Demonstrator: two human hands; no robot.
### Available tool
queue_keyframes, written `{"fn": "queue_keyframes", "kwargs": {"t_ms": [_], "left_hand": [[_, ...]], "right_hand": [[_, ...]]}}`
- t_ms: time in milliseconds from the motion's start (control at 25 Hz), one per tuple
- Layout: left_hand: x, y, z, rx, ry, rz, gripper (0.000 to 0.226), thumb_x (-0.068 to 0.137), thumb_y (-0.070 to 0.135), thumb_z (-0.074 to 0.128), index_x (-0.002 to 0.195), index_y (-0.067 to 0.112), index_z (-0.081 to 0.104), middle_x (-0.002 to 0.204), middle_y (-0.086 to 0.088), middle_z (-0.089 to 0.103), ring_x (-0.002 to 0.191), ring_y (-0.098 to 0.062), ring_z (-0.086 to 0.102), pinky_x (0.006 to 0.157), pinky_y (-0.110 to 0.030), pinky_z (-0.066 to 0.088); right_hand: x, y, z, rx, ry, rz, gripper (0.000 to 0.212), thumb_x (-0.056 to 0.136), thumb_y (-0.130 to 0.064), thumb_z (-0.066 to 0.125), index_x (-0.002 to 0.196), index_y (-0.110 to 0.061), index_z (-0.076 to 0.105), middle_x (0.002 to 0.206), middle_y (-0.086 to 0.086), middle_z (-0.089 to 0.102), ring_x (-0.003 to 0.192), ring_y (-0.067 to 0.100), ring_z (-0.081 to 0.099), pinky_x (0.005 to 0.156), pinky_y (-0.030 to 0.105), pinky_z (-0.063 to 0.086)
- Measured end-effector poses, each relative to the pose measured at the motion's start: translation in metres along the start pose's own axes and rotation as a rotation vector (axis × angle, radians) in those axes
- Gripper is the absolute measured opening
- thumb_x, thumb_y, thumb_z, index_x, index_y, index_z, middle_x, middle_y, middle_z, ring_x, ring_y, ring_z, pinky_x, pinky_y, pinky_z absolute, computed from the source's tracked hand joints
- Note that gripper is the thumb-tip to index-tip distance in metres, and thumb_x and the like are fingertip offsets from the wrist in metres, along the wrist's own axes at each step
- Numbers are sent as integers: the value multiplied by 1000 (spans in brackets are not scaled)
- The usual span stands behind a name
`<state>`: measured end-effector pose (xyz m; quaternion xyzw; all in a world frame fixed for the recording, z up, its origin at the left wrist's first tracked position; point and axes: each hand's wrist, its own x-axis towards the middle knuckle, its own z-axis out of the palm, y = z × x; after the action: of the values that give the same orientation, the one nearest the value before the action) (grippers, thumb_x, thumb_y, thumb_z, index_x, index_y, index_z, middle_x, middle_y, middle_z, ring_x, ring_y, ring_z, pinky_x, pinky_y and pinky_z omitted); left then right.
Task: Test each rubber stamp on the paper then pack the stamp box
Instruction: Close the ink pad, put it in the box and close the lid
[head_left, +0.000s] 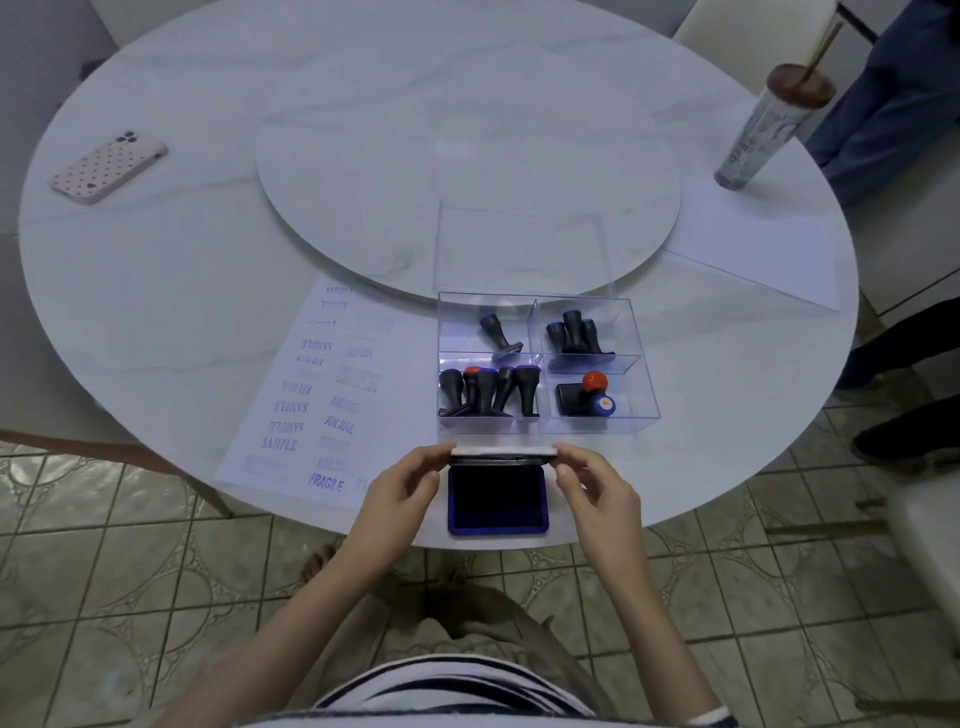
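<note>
Black-handled stamps (488, 392) sit in the clear divided box (652, 411) beside the printed paper (311, 395), ink pad (497, 499) open.

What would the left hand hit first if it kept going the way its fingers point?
The left hand pinches the ink pad lid at its left end. Past that, probably the clear stamp box just beyond, though depth is unclear.

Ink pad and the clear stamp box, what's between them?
The pad's lid, held up at its ends by the left hand and right hand; the head view shows it.
</note>
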<state>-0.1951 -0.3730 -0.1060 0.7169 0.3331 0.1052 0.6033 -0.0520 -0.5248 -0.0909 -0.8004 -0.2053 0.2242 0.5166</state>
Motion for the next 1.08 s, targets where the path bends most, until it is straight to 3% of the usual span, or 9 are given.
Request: {"fn": "queue_keyframes", "kwargs": {"t_ms": [120,240,320,400,560,760,880,960,1080], "left_hand": [[-7,-3,-2,29,-21,-6,38,93,4,42,107,35,58,104,44,56,105,14,50,81,2,37],[-11,-7,-3,53,-44,-44,41,91,3,44,103,40,56,104,39,58,103,13,52,79,2,36],[-12,-7,-3,84,-61,-80,38,91,6,46,104,41,54,106,28,63,100,8,55,78,-3,40],[-12,-7,-4,129,-44,-133,32,91,11,49,112,34,54,112,16,58,97,2,55,77,-13,42],[-10,-4,0,265,-77,-134,40,88,12,53,127,21,47,117,9,51,85,2,53,63,-2,41],[-6,1,11,244,-24,-146,47,84,8,57,129,15,45,119,-6,51,80,2,52,65,-2,41],[-9,0,9,132,60,-155,45,82,14,58,125,23,47,121,-8,51,81,-4,55,67,-8,42],[-12,3,5,65,118,-134,42,83,12,58,119,31,48,119,-5,52,80,-3,56,66,-10,45],[-15,10,-4,60,165,-55,47,81,8,61,124,24,49,113,-2,48,83,8,52,69,-7,44]], "right_hand": [[-8,11,-3,10,-10,14,27,88,-6,55,93,-32,64,100,-6,69,95,5,62,83,16,49],[-14,21,-7,-16,-24,67,24,88,-10,56,92,-31,65,100,-4,70,96,10,63,85,24,49],[-14,26,-6,-35,-36,106,21,88,-11,56,94,-29,65,99,-3,70,95,11,63,82,22,50],[-11,28,-4,-78,-42,131,18,87,-10,57,98,-22,67,98,-2,70,92,11,64,74,10,49],[-5,26,3,-141,-68,126,23,86,-7,57,105,-14,66,95,-3,68,84,-9,59,69,0,43],[-5,21,11,-93,-40,175,27,83,-3,60,107,-13,65,94,-3,66,80,-2,60,72,5,43],[-8,17,14,16,-30,214,28,81,0,61,103,-16,66,87,-10,67,75,-9,61,70,5,47],[-11,11,15,68,-28,221,27,81,-2,62,100,-20,67,88,-11,68,78,-2,63,69,8,49],[-13,-7,15,168,-34,208,26,83,-4,61,92,-27,66,89,-4,71,76,13,66,64,13,52]]}}
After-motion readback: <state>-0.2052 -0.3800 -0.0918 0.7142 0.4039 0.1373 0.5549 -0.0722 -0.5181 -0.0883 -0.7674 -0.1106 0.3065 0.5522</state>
